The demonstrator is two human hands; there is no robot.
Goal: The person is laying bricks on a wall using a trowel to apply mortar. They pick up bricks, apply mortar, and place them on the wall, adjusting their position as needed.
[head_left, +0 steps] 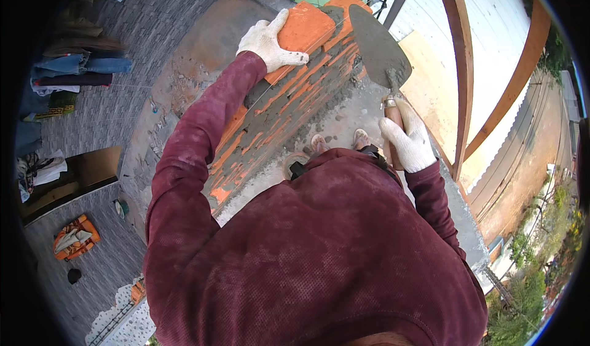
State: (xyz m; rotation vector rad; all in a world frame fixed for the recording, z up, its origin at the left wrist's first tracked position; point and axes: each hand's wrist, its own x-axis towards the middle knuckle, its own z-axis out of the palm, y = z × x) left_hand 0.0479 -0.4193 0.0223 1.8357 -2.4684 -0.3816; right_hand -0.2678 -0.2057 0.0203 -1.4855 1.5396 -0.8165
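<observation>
My left hand (265, 42), in a white knit glove, grips the near left end of an orange brick (307, 25) on top of a brick wall. Its thumb is stretched along the brick's side facing me. My right hand (410, 138), gloved too, is wrapped round the wooden handle of a trowel (376, 46). The trowel's broad blade is coated with grey mortar and points away from me, just right of the wall's far end. Grey mortar is smeared over the wall's side (289, 103) between orange courses.
My feet (360, 138) stand on a narrow concrete ledge beside the wall. Curved brown beams (458, 57) rise at the right, above a pale roof (424, 8) and a drop to the ground. Clothes (61, 65) hang at the left. An orange bag (76, 236) lies on the lower-left floor.
</observation>
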